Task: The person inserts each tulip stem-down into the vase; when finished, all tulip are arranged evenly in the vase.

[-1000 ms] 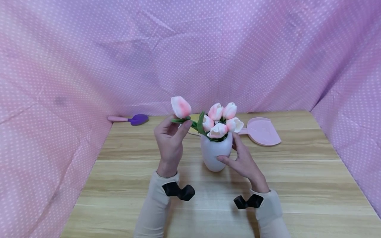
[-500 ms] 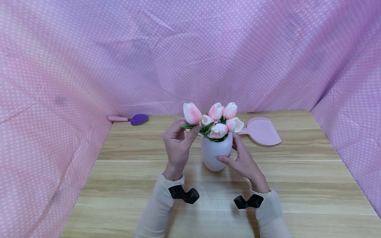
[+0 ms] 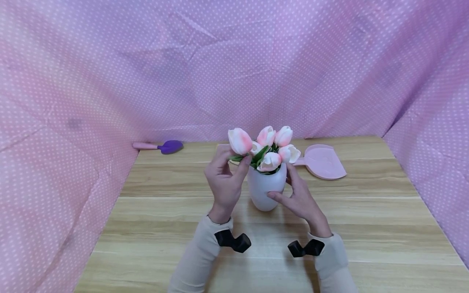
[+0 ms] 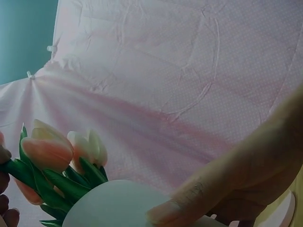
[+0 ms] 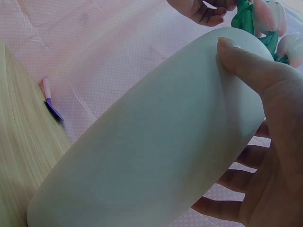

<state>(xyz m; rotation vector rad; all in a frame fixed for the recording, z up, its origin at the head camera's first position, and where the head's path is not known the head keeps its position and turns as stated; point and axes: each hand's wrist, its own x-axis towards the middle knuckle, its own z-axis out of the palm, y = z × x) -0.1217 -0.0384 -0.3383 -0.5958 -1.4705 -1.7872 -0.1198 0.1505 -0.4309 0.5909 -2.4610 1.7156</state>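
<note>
A white, egg-shaped vase [image 3: 264, 190] stands upright on the wooden table, with several pink-and-white tulips [image 3: 270, 161] and green leaves rising from its mouth. My right hand [image 3: 301, 199] grips the vase from its right side. In the right wrist view, the thumb lies along the near face of the vase [image 5: 147, 137] while the fingers go behind it. At the vase's left rim my left hand [image 3: 226, 181] pinches one more tulip [image 3: 239, 141] just under its bloom. That tulip's bloom overlaps the others in the head view, and its lower stem is hidden.
A small trowel [image 3: 171, 147] with a purple blade and pink handle lies at the back left. Behind the vase to the right is a pink dustpan-shaped scoop [image 3: 325, 162]. Pink dotted cloth [image 3: 234, 73] hangs around the table's back and sides.
My left hand has moved right and slightly down with its tulip, bringing the bloom close against the others over the vase. The right hand and the vase have stayed in place.
</note>
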